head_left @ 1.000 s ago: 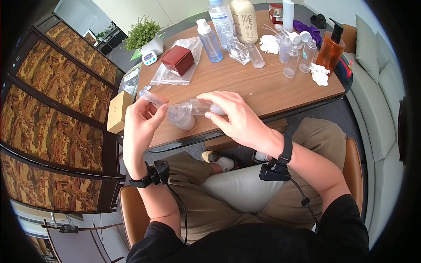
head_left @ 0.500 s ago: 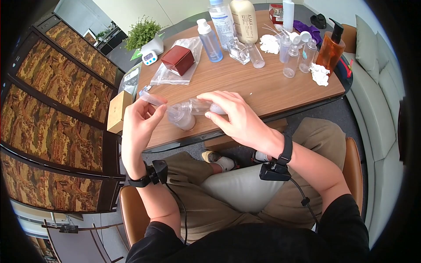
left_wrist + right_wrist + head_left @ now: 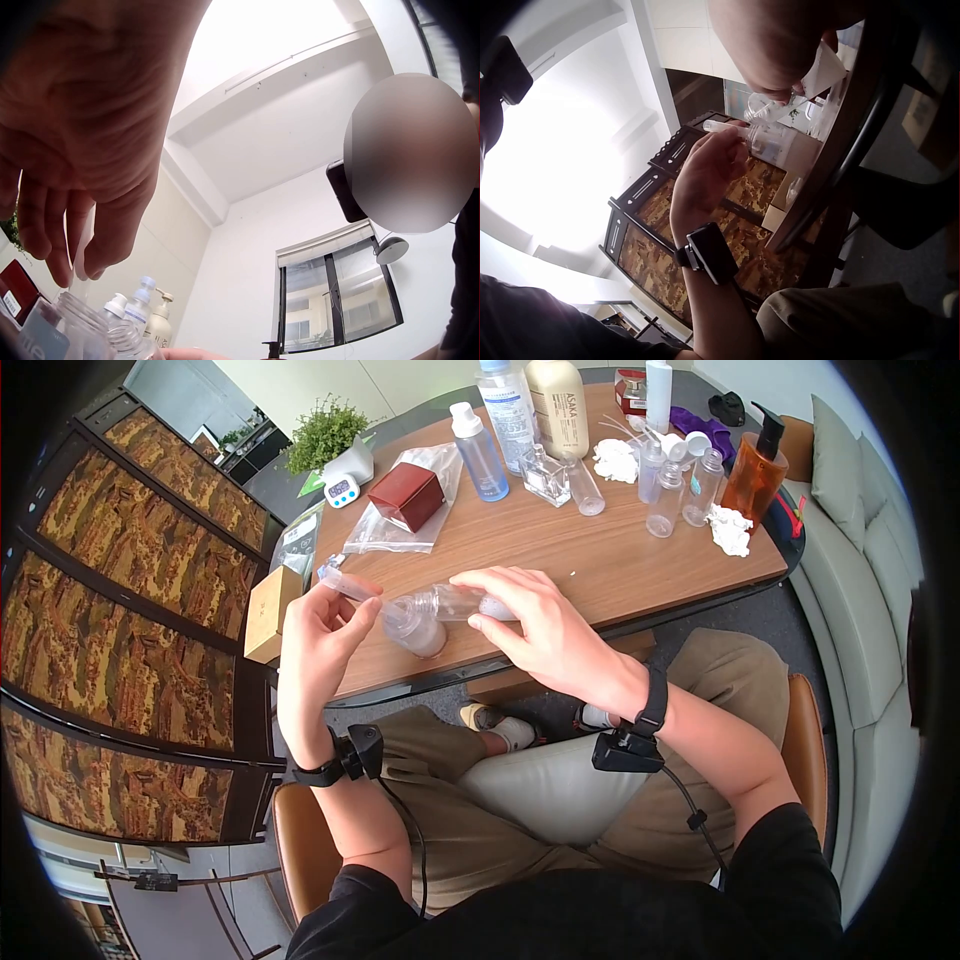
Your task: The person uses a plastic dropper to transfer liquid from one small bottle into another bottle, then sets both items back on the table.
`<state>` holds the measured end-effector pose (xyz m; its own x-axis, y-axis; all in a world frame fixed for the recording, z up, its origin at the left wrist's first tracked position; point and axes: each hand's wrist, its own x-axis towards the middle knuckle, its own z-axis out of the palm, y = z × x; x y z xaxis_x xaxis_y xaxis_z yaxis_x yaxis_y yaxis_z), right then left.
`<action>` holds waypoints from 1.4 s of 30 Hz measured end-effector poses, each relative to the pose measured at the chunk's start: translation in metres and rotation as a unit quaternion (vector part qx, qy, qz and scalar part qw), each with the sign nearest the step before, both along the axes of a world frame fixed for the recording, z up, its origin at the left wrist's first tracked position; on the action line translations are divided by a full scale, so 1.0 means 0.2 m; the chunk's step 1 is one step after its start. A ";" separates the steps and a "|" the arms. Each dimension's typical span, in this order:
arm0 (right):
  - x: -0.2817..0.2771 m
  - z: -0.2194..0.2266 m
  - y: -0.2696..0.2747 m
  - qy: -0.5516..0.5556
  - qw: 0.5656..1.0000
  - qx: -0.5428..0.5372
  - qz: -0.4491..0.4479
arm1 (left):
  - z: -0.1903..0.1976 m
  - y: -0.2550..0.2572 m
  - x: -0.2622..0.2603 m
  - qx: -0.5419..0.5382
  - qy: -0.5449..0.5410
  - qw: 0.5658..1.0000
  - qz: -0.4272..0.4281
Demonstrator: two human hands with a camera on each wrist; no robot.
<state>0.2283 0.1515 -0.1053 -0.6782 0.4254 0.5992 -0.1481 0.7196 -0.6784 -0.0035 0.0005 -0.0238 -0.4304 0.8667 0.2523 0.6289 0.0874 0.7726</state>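
Clear plastic blurs together at the mouth of the wide-necked bottle (image 3: 418,638) — whether the translucent tube (image 3: 347,585) dips inside cannot be told, the left hand (image 3: 318,645) partly covering it. Right of that bottle, the right hand (image 3: 540,620) hides part of a small clear bottle (image 3: 452,603). Well beyond it, the cream pump bottle (image 3: 557,410) loses its pump to the head view's top edge — and the digital timer's readout is too small to read.

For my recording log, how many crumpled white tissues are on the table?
2: one tissue beside the cream bottle, another tissue in front of the amber pump bottle. More may be hidden.
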 end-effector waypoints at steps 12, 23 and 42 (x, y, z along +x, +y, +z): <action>0.00 0.00 0.00 -0.002 1.000 -0.001 0.002 | 0.00 0.00 0.00 0.000 -0.005 1.000 -0.001; 0.01 0.00 0.00 -0.004 1.000 0.001 0.000 | 0.01 0.00 0.02 -0.006 0.014 1.000 0.016; 0.00 0.00 0.00 0.014 1.000 0.015 -0.007 | 0.10 -0.10 0.01 0.241 -0.023 0.968 0.062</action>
